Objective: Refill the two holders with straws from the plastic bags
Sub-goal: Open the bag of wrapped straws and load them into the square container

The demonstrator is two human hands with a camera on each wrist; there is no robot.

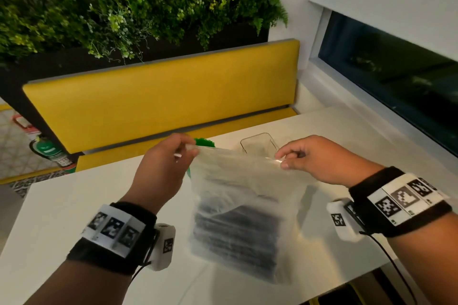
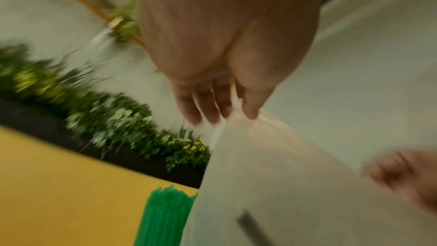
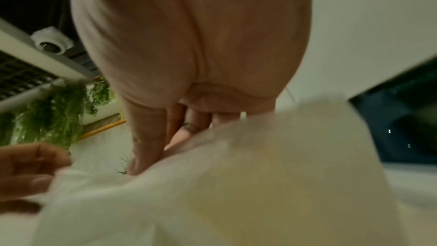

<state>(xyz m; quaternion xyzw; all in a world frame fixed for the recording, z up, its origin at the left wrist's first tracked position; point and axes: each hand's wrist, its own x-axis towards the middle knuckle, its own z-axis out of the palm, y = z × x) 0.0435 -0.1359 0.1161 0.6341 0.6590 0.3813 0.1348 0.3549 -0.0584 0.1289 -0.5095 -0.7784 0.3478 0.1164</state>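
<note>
- The plastic bag (image 1: 238, 208) hangs above the white table (image 1: 62, 218), between the two hands, and it is the landmark for the places below.
- Dark straws (image 1: 235, 238) lie across the lower part of the bag, as a pile seen through the cloudy plastic.
- The left hand (image 1: 161, 168) pinches the upper left corner of the bag, with fingers and thumb closed on the edge.
- The right hand (image 1: 319, 158) pinches the upper right corner of the bag in the same way.
- Behind the bag's upper left corner stands a bunch of green straws (image 1: 204, 142); what they stand in is hidden.
- Behind the bag's upper edge, toward the right, stands a clear holder (image 1: 259, 142) on the table; I cannot tell what is inside.
- Far behind the bag is a yellow bench (image 1: 161, 96), with green plants (image 1: 138, 7) above.
</note>
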